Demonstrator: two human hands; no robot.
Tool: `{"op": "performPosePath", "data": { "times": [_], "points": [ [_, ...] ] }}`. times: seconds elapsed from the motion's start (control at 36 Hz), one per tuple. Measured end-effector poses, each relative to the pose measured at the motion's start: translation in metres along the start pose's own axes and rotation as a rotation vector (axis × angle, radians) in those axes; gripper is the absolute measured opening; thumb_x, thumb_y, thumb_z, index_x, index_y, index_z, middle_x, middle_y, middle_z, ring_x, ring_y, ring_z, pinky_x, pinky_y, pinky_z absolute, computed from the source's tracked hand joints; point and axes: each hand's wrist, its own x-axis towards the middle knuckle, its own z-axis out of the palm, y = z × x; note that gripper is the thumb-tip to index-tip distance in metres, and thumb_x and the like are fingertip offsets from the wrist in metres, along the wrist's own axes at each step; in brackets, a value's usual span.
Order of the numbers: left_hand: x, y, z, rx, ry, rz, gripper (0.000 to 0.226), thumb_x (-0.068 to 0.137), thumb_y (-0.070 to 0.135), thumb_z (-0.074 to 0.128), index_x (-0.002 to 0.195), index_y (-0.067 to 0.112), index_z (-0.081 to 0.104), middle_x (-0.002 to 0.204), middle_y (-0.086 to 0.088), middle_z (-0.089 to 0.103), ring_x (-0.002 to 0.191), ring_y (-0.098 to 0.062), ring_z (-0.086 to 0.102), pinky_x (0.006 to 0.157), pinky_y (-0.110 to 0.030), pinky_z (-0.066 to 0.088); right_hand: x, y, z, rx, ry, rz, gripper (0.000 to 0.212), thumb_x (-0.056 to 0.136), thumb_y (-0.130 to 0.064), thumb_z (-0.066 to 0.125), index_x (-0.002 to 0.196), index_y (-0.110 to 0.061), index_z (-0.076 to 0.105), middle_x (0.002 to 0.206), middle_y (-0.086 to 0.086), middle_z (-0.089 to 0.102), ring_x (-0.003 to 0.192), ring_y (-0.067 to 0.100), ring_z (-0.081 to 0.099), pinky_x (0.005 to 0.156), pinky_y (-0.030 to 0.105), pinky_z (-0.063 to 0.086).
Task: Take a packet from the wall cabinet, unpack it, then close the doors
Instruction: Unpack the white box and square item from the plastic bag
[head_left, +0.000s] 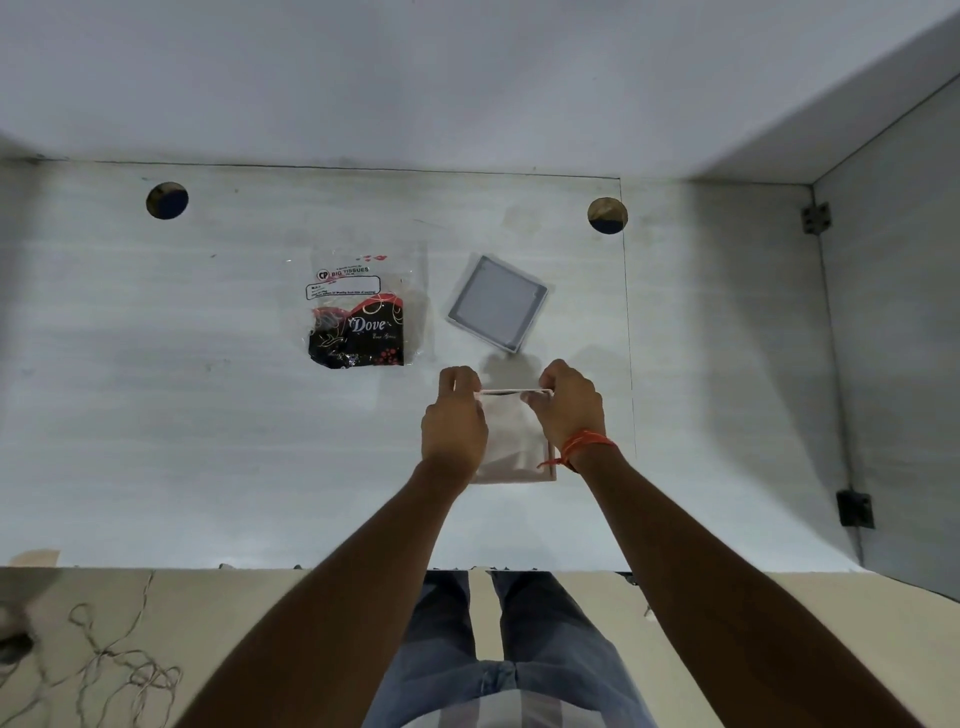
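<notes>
I hold a small clear plastic packet (511, 441) above the white counter (208, 441). My left hand (453, 421) pinches its top edge on the left. My right hand (570, 405), with an orange thread on the wrist, pinches the same edge on the right. The packet's mouth sits stretched between my fingers; its lower part hangs between my wrists. What it holds I cannot make out. A square grey-and-white flat item in a clear sleeve (497, 303) lies just beyond my hands.
An opened black, red and clear "Dove" tissue wrapper (358, 317) lies left of the square item. Two round holes (167, 200) (607, 215) pierce the counter's back. A side panel with hinges (815, 218) stands at right. Loose string (104, 670) lies on the floor.
</notes>
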Motion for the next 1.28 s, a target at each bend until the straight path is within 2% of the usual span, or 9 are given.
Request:
{"op": "performPosePath", "data": {
  "times": [0.11,0.22,0.5,0.61,0.72,0.81,0.97,1.11,1.28],
  "points": [
    [-0.011,-0.012,-0.001,-0.017,0.016,0.123,0.014,0.088,0.012,0.067,0.101,0.015,0.064,0.143,-0.006,0.045,0.083,-0.025,0.072,0.082,-0.033,0.060,-0.013,0.006,0.001,-0.054,0.084,-0.165,0.032,0.089,-0.031,0.066,0.113,-0.013,0.057,0.115,0.008,0.064,0.097,0.026,0.064,0.086,0.035,0.053],
    [-0.017,-0.021,0.000,0.042,-0.066,0.159,0.040,0.088,0.022,0.069,0.127,0.021,0.062,0.160,-0.008,0.025,0.117,-0.027,0.063,0.099,-0.037,0.052,-0.031,0.014,0.008,-0.255,0.259,-0.382,0.029,0.079,-0.025,0.075,0.103,-0.013,0.067,0.119,0.013,0.062,0.109,0.034,0.059,0.084,0.044,0.055],
    [-0.011,-0.017,0.006,0.248,-0.191,0.101,0.060,0.091,0.031,0.064,0.146,0.032,0.040,0.165,-0.007,-0.002,0.131,-0.029,0.051,0.107,-0.038,0.044,-0.032,0.023,0.024,-0.443,0.075,-0.180,0.042,0.080,-0.027,0.072,0.120,-0.016,0.064,0.151,0.018,0.038,0.142,0.041,0.027,0.103,0.062,0.035],
    [-0.012,-0.021,0.005,0.151,-0.170,0.103,0.055,0.089,0.028,0.067,0.140,0.026,0.049,0.164,-0.007,0.006,0.126,-0.028,0.055,0.104,-0.038,0.047,-0.029,0.021,0.017,-0.343,0.038,-0.144,0.039,0.083,-0.030,0.067,0.119,-0.017,0.065,0.150,0.013,0.038,0.143,0.035,0.024,0.106,0.055,0.037],
    [-0.010,-0.025,-0.004,-0.071,-0.045,0.143,0.036,0.083,0.027,0.073,0.117,0.020,0.065,0.150,-0.004,0.039,0.112,-0.021,0.063,0.095,-0.029,0.052,-0.026,0.017,0.007,-0.085,0.240,-0.186,0.018,0.074,-0.031,0.075,0.074,-0.014,0.068,0.116,0.007,0.065,0.116,0.030,0.055,0.088,0.044,0.050],
    [0.000,-0.021,-0.015,-0.169,0.014,0.168,0.028,0.081,0.023,0.073,0.108,0.017,0.066,0.128,-0.004,0.058,0.108,-0.020,0.063,0.091,-0.026,0.051,-0.014,-0.001,-0.005,-0.018,0.305,-0.221,0.017,0.077,-0.030,0.071,0.076,-0.014,0.064,0.097,0.004,0.068,0.098,0.027,0.060,0.082,0.037,0.049],
    [0.036,-0.011,-0.022,-0.244,-0.052,0.092,0.029,0.087,0.021,0.067,0.115,0.012,0.063,0.117,-0.004,0.066,0.106,-0.018,0.062,0.091,-0.023,0.046,0.041,-0.034,-0.010,-0.199,0.098,-0.254,0.026,0.091,-0.025,0.059,0.113,-0.014,0.066,0.113,0.012,0.063,0.108,0.030,0.054,0.093,0.038,0.048],
    [0.055,-0.012,-0.015,-0.237,-0.114,-0.013,0.037,0.092,0.023,0.060,0.127,0.013,0.056,0.124,-0.005,0.063,0.114,-0.019,0.059,0.097,-0.028,0.044,0.068,-0.040,0.007,-0.437,-0.047,-0.156,0.022,0.088,-0.027,0.064,0.108,-0.017,0.068,0.117,0.015,0.049,0.112,0.034,0.046,0.090,0.047,0.050],
    [0.058,-0.018,-0.011,-0.287,-0.060,0.022,0.049,0.084,0.008,0.064,0.131,0.011,0.052,0.131,-0.013,0.056,0.116,-0.025,0.057,0.097,-0.029,0.047,0.069,-0.027,0.018,-0.424,0.082,-0.259,0.016,0.082,-0.025,0.071,0.096,-0.016,0.073,0.126,0.015,0.047,0.126,0.036,0.039,0.092,0.051,0.048]
  ]
}}
